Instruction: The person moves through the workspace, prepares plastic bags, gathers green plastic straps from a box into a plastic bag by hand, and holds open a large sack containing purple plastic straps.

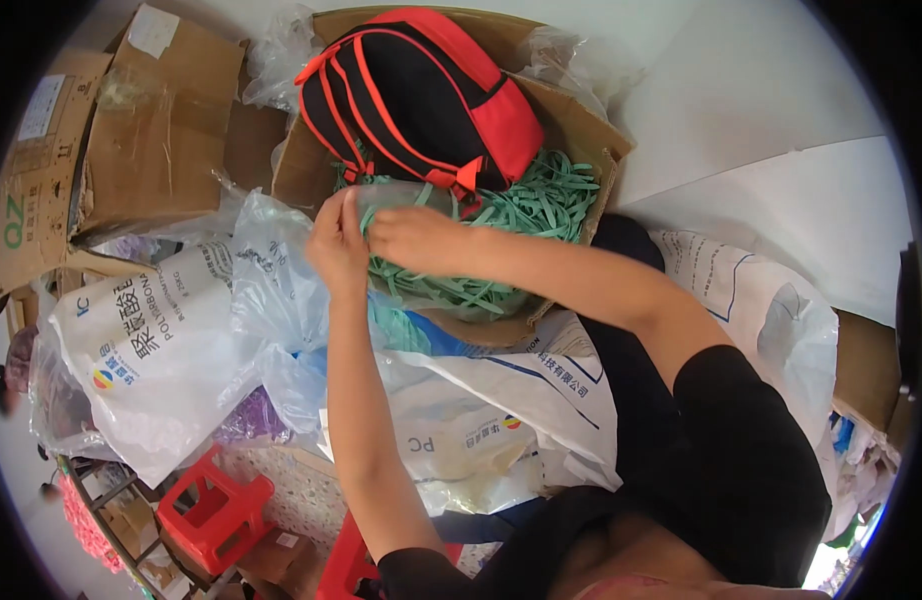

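left hand (pixel 338 243): centre of the frame, fingers curled and pinching green strips at the near edge of the box; closed on the strips.
right hand (pixel 413 238): just beside the left hand, touching it or nearly so, fingers bent down around the same bunch; closed on the strips.
green strips (pixel 541 200): a loose tangle of thin flat bands filling the box, upper centre of the frame, spilling toward its front edge.
cardboard box (pixel 581 130): open, tilted toward the person, flaps spread, clear plastic liner at the rim.
backpack (pixel 421 90): black with red trim, lying on top of the strips at the back of the box, its strap touching them.
white sacks (pixel 161 340): printed bags left of and below the box, one under the left forearm.
red stool (pixel 216 510): lower left, well apart from the hands.
doing it well: by the look of it the hands are separating a few strips from the tangle; a light pinch near one end and a slow, straight pull should keep the rest from dragging out, and the backpack strap is worth keeping clear of.
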### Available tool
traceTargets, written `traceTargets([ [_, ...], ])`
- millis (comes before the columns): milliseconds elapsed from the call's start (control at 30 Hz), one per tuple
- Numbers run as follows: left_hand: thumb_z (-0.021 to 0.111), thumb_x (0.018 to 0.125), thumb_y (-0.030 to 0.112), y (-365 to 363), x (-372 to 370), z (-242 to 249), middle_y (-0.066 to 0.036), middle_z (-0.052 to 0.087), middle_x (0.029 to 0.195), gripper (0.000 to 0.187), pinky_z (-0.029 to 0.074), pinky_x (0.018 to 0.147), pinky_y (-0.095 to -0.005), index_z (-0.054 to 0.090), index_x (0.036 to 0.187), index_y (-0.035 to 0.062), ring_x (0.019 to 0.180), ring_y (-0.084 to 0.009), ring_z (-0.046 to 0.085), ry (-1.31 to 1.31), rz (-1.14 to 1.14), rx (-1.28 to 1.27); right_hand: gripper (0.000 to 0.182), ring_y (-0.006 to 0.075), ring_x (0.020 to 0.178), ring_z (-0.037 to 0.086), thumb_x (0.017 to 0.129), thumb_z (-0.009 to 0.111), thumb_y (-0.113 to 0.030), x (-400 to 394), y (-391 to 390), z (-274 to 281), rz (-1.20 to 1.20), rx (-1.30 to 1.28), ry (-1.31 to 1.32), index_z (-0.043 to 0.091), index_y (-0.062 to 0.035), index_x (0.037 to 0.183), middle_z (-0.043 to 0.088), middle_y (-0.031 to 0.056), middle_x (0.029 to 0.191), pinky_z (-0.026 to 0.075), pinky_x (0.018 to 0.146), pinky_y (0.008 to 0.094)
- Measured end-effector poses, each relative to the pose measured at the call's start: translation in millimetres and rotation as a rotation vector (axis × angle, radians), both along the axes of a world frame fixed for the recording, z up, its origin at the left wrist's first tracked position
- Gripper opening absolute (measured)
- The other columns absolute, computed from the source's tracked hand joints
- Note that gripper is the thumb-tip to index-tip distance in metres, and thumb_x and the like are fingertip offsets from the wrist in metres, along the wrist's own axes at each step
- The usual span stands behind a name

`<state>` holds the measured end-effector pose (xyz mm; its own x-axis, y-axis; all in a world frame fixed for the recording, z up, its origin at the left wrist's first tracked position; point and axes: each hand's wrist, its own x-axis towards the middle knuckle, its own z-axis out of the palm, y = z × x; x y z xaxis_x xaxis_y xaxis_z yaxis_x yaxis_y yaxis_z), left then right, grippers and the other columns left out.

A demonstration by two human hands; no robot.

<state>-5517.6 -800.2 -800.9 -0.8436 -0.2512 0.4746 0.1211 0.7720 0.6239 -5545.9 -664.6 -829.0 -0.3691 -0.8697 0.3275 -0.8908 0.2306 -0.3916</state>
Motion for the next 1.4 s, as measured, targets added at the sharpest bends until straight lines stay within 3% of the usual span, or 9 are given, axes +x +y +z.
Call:
traceTargets([
  [67,0.057,0.087,0.014,12,5,5,-0.009,0.063,0.081,0.011,0.047,0.067,-0.0325,0.063,0.093,0.0068,0.074,-0.0236,0.061,-0.007,0.025,-0.032,0.016,0.0203,0.088,0.057,0.072,0.055,-0.014,-34,-29,-38,-0.089,-0.102,0.321,0.062,-0.0037,0.081,0.061,0.0072,0.089,0.045,0.077,0.0354],
  [200,0.06,0.082,0.012,43,28,2,-0.011,0.056,0.08,0.01,0.046,0.068,-0.038,0.057,0.089,0.0044,0.076,-0.0283,0.056,-0.018,-0.112,-0.227,0.012,0.0167,0.087,0.059,0.073,0.056,-0.019,-83,1,-13,-0.035,0.593,0.546,0.064,-0.0116,0.079,0.064,0.0039,0.089,0.034,0.092,0.0343],
  [367,0.064,0.078,0.035,98,95,-51,-0.011,0.057,0.089,0.034,0.048,0.073,-0.0413,0.057,0.097,0.0076,0.084,-0.0298,0.057,-0.657,-0.46,-0.48,0.014,0.0157,0.089,0.058,0.077,0.057,-0.022,-88,35,-36,0.138,0.57,0.723,0.07,-0.0184,0.081,0.066,-0.0031,0.083,0.032,0.093,0.0362],
  [467,0.062,0.08,0.029,108,101,-53,-0.01,0.055,0.095,0.035,0.049,0.073,-0.0437,0.051,0.11,0.015,0.087,-0.028,0.058,-0.619,-0.421,-0.566,0.014,0.0154,0.091,0.057,0.075,0.057,-0.022,-84,41,-48,0.162,0.688,0.696,0.07,-0.0204,0.076,0.065,-0.0012,0.086,0.033,0.091,0.035],
  [567,0.059,0.082,0.022,106,93,-68,-0.008,0.053,0.099,0.039,0.051,0.069,-0.0441,0.043,0.118,0.0211,0.084,-0.0265,0.059,-0.783,-0.379,-0.846,0.011,0.015,0.089,0.055,0.071,0.058,-0.023,-95,53,-32,0.138,0.445,0.69,0.068,-0.021,0.067,0.063,-0.0017,0.084,0.034,0.091,0.0345],
  [767,0.057,0.076,0.004,87,93,-67,-0.011,0.055,0.092,0.041,0.051,0.056,-0.0434,0.043,0.114,0.0137,0.075,-0.0349,0.061,-0.637,-0.293,-0.429,0.008,0.0175,0.092,0.048,0.065,0.06,-0.02,-137,68,19,0.126,0.243,0.599,0.067,-0.0149,0.064,0.054,0.0003,0.086,0.036,0.085,0.0344],
  [1067,0.05,0.069,-0.008,43,90,-9,-0.015,0.06,0.106,0.044,0.046,0.071,-0.0457,0.047,0.11,0.0092,0.088,-0.0384,0.058,-0.586,-0.004,-0.055,0.012,0.0182,0.094,0.049,0.069,0.057,-0.02,-95,77,-16,0.31,0.336,0.767,0.064,-0.0103,0.068,0.059,0.0006,0.087,0.033,0.094,0.0344],
  [1333,0.054,0.068,-0.003,40,90,-1,-0.011,0.058,0.092,0.033,0.048,0.064,-0.0436,0.06,0.094,0.016,0.077,-0.0346,0.061,-0.681,-0.102,-0.296,0.012,0.0182,0.077,0.057,0.066,0.062,-0.022,-69,77,-75,0.043,0.699,0.477,0.063,-0.0108,0.071,0.061,0.0026,0.067,0.031,0.091,0.0385],
  [1400,0.056,0.068,-0.002,38,94,-3,-0.01,0.055,0.093,0.03,0.048,0.064,-0.0419,0.063,0.09,0.0163,0.078,-0.0339,0.061,-0.698,-0.089,-0.32,0.016,0.0186,0.071,0.058,0.065,0.065,-0.027,-76,84,-36,0.114,0.801,0.277,0.066,-0.0123,0.071,0.063,0.0033,0.069,0.031,0.086,0.038],
])
